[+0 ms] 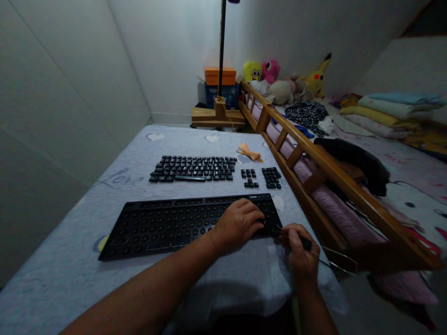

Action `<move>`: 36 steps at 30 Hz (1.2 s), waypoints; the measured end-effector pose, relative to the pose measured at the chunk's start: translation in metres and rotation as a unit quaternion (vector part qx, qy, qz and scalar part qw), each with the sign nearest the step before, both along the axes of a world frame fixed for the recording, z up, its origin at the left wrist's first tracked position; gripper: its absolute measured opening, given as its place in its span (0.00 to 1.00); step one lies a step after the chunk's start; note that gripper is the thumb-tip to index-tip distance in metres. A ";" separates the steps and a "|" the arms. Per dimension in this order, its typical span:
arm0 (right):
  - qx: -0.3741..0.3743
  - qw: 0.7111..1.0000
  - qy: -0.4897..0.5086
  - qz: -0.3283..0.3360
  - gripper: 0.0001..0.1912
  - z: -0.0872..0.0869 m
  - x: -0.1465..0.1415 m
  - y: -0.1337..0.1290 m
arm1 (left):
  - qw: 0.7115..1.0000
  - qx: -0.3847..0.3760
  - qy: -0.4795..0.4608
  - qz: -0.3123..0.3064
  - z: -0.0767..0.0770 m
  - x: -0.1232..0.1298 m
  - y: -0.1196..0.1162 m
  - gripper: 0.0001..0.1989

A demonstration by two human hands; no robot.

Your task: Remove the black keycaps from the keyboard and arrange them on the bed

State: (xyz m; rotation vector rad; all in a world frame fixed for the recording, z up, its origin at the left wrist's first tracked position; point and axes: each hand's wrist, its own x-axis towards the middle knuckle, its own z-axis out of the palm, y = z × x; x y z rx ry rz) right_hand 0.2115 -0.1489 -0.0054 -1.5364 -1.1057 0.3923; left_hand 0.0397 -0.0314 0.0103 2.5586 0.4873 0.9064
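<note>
A black keyboard base with its keycaps off lies on the cloth-covered table. Resting on the right part of the base is my left hand, its fingers spread and bent. My right hand is closed round a dark-handled tool, whose thin end is at the base's lower right corner. Behind the base, loose black keycaps lie in rows, with smaller groups of keycaps to the right. Whether the tool's tip touches a key is too small to tell.
An orange cloth item lies behind the small keycap groups. A wooden bed rail runs along the table's right side, with bedding and plush toys beyond. At the back are a wooden stand and an orange box.
</note>
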 end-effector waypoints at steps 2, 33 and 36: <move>-0.016 1.000 0.012 -0.002 0.18 0.003 0.002 0.000 | 0.999 -0.030 -0.021 0.011 -0.001 0.000 0.001 0.09; -0.184 0.953 0.212 0.111 0.15 0.031 -0.013 0.025 | 0.992 -0.128 -0.016 0.018 -0.001 -0.001 0.003 0.15; -0.189 0.943 0.250 0.112 0.17 0.031 -0.015 0.025 | 0.992 -0.120 -0.017 0.018 -0.001 -0.001 0.002 0.16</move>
